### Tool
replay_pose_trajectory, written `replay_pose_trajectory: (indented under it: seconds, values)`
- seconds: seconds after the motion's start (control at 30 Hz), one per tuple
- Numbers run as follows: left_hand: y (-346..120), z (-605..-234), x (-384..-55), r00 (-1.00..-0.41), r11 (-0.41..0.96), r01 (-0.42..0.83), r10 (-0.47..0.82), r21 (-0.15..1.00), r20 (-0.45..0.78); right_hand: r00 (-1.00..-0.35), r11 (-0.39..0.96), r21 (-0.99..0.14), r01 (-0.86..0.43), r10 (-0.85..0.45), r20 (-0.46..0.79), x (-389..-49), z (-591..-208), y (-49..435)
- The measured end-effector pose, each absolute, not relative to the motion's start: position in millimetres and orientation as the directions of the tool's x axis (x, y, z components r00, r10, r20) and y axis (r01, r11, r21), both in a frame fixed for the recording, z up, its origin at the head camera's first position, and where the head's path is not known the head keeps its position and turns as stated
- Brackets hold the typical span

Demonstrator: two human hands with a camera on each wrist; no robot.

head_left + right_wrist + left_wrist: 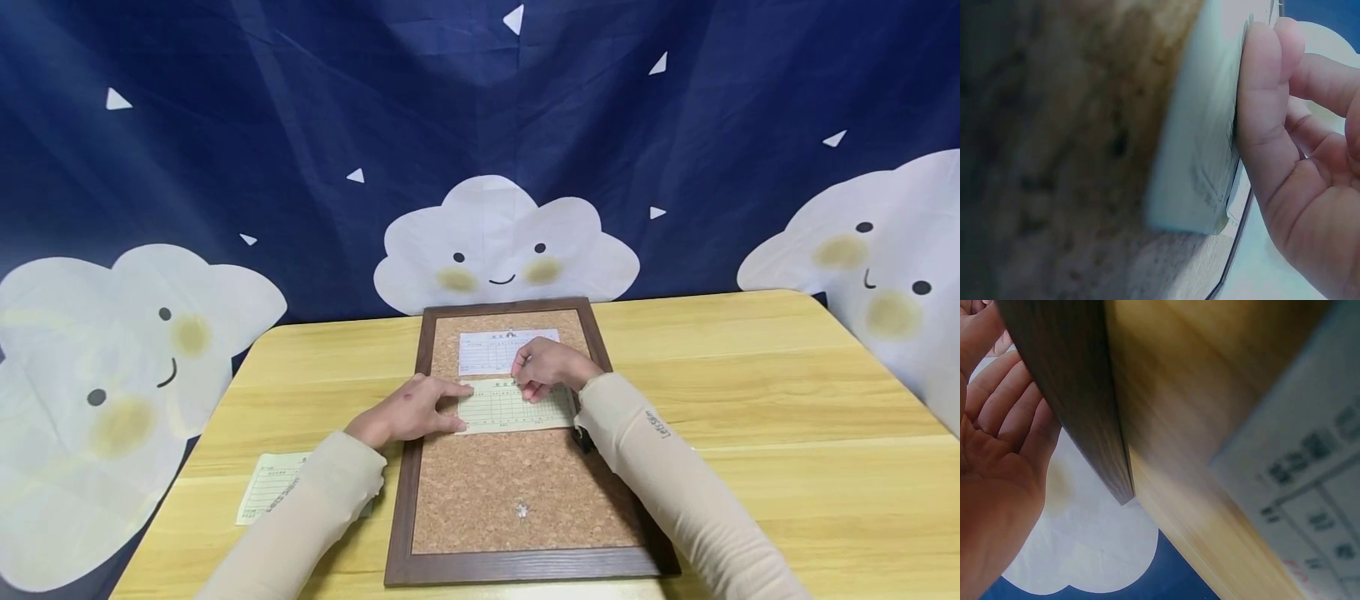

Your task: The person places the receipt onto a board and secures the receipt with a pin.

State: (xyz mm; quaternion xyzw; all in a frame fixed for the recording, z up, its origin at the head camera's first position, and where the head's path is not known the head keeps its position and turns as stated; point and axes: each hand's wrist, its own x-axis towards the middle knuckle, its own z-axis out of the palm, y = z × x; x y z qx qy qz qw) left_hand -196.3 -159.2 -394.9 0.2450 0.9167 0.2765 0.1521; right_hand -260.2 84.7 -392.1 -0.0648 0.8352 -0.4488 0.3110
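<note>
A pale yellow printed form [491, 410] lies across the middle of a wood-framed cork board [468, 500]. My left hand [408, 410] rests at its left edge, with thumb and index finger spread and their tips touching the paper. Over the form's top edge, my right hand [551, 367] pinches something tiny, apparently a push pin, mostly hidden by the fingers. Above it, a white printed form [480, 357] is fixed to the cork by a clear push pin [511, 333]. In the right wrist view, the yellow form [1200, 156] stands slightly off the cork near my fingers.
Several clear push pins [522, 510] sit clustered on the lower cork. Another yellow form [262, 492] lies on the wooden table [750, 375] left of the board, partly under my left sleeve. A dark blue cloth with clouds [506, 242] hangs behind the table.
</note>
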Motion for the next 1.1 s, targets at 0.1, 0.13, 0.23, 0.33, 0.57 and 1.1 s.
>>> replay_pose_trajectory:
  seconds: [0.1, 0.13, 0.23, 0.33, 0.57, 1.1]
  values:
    - [-158.9, -394.8, -196.7, -0.836, 0.729, 0.365, 0.530, 0.579, -0.141, -0.800, 0.590, -0.787, 0.178, -0.379, -0.465, -260.8, -391.6, 84.9]
    - [-158.9, -394.7, -196.7, -0.836, 0.730, 0.364, 0.530, 0.578, -0.142, -0.799, 0.591, -0.786, 0.182, -0.377, -0.468, -260.9, -391.2, 84.8]
    - [-159.0, -395.2, -197.2, -0.833, 0.727, 0.371, 0.536, 0.578, -0.140, -0.799, 0.597, -0.783, 0.175, -0.378, -0.467, -260.5, -390.4, 85.2]
    - [-159.1, -395.8, -197.9, -0.824, 0.720, 0.382, 0.549, 0.580, -0.139, -0.797, 0.600, -0.780, 0.178, -0.377, -0.472, -259.4, -389.1, 85.9]
    - [-159.0, -395.6, -198.9, -0.820, 0.718, 0.397, 0.558, 0.571, -0.131, -0.797, 0.603, -0.777, 0.179, -0.374, -0.473, -258.2, -388.0, 85.9]
    - [-158.2, -394.7, -197.2, -0.834, 0.730, 0.369, 0.534, 0.575, -0.143, -0.807, 0.625, -0.767, 0.144, -0.375, -0.456, -256.9, -387.7, 84.2]
